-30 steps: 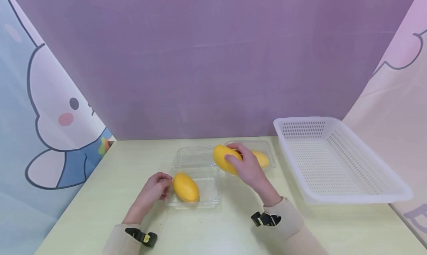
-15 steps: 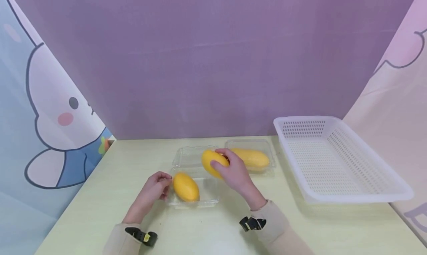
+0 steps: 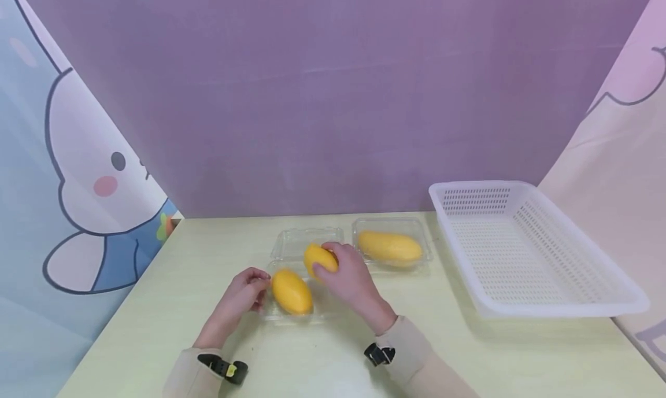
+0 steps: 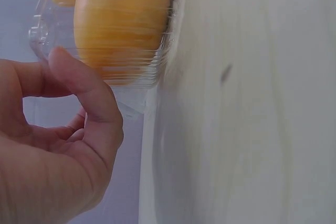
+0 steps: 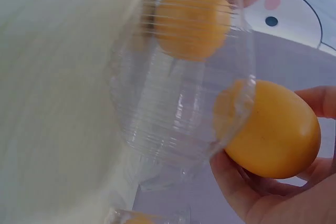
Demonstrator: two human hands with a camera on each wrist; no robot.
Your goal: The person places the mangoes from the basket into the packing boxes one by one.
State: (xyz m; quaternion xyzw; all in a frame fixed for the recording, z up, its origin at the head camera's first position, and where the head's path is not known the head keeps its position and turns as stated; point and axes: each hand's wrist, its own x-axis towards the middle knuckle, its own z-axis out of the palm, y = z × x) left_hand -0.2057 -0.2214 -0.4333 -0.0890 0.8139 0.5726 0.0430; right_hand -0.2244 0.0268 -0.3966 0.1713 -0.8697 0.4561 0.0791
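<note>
In the head view my right hand (image 3: 355,279) grips a yellow mango (image 3: 318,261) above an open clear plastic clamshell box (image 3: 326,311). The right wrist view shows fingers and thumb around this mango, partly behind the box's ribbed wall (image 5: 178,103). A second mango (image 3: 292,291) lies in the left part of the box. At the box's left edge is my left hand (image 3: 236,299); in the left wrist view its thumb (image 4: 86,82) and index finger pinch the rim. The box's lid (image 3: 293,244) lies folded back behind it.
Another clear box (image 3: 424,236) stands at the back right, with a longer yellow mango-like fruit (image 3: 390,246) inside. A white perforated plastic basket (image 3: 463,271) sits on the table's right side. Purple cloth (image 3: 333,97) hangs behind the table (image 3: 291,363).
My right hand has carried its mango left and down, from beside the back right box to over the open box. The fruit in that back box has come into full view. The left hand stays put.
</note>
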